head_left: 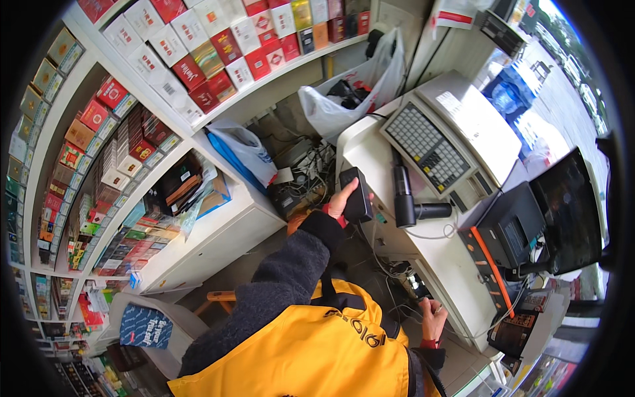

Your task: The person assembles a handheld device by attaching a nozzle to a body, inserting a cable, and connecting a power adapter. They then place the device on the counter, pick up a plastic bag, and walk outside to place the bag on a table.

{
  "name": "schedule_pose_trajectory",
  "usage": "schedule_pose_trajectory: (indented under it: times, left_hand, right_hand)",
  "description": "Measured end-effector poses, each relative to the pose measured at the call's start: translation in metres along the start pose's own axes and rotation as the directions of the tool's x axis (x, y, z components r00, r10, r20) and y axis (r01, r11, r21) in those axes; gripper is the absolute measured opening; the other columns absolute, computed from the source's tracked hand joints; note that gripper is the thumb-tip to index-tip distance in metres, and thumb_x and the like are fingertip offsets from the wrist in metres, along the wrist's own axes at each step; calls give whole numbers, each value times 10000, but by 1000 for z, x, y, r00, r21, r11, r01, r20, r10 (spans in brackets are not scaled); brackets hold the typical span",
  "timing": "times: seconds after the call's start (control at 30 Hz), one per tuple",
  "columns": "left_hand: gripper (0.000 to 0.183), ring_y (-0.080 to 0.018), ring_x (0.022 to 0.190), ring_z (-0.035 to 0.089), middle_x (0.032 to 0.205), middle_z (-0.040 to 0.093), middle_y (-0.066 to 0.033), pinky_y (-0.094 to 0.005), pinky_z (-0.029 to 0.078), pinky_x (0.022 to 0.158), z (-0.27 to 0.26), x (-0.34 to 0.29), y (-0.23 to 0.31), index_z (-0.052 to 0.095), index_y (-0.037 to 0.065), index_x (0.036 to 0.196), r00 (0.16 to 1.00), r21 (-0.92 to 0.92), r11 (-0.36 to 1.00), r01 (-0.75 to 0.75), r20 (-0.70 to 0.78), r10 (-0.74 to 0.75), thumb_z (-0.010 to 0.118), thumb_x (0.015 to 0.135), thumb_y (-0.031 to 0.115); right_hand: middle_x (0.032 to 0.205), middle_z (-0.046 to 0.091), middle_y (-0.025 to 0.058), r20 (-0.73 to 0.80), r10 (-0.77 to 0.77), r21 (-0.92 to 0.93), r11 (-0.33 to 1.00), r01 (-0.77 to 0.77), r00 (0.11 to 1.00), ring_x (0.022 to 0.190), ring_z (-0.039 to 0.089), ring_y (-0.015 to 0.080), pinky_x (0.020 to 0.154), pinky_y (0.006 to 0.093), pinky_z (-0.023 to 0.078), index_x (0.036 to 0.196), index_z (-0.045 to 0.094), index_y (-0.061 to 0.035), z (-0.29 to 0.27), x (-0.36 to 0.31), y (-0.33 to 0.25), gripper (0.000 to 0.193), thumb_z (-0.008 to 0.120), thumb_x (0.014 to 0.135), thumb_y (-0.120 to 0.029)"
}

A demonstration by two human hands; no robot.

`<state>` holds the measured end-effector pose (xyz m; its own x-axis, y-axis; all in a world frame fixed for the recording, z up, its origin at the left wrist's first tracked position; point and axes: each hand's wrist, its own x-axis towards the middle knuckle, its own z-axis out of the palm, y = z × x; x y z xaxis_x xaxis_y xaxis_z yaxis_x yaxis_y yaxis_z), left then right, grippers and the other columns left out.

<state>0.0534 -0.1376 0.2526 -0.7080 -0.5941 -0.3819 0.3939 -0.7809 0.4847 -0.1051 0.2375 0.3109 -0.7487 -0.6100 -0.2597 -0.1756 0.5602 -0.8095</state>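
My left hand (342,200) is closed round a black box-shaped device (358,196), holding it beside the left edge of the white counter (374,147). A thin cable (372,248) runs down from near the device towards the open shelf under the counter. Lower right, my right hand (433,321) is at the counter's side, its fingers pinched together. A small pale tip shows at those fingers, too small to name, and a thin cable passes close by. On the counter, a black handheld scanner (403,192) lies right of the device.
A grey keyboard machine (430,145), a black printer (512,225) and a dark monitor (565,208) stand on the counter. Tangled cables (311,169) lie beyond my left hand. A white plastic bag (340,109) sits at the back. Shelves of cigarette packs (192,69) line the left.
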Motion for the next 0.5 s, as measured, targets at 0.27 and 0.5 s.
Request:
schedule_pose_trajectory:
  times: [0.27, 0.5]
  left_hand:
    - [401, -245, 671, 676, 789, 660, -107, -379, 583, 597, -35, -20, 8, 623, 67, 959, 986, 36, 999, -12, -166, 17, 728, 840, 435]
    - [452, -225, 737, 674, 858, 680, -112, -336, 565, 677, -31, -33, 26, 634, 57, 1018, 987, 2, 999, -34, -157, 34, 685, 862, 479]
  right_hand:
    - [568, 553, 37, 98, -124, -125, 983, 136, 987, 545, 456, 92, 510, 290, 362, 750, 668, 23, 41, 39, -36, 266, 647, 909, -189]
    - [571, 565, 56, 51, -84, -180, 979, 91, 995, 552, 465, 104, 529, 296, 381, 782, 684, 29, 39, 46, -54, 262, 647, 901, -201]
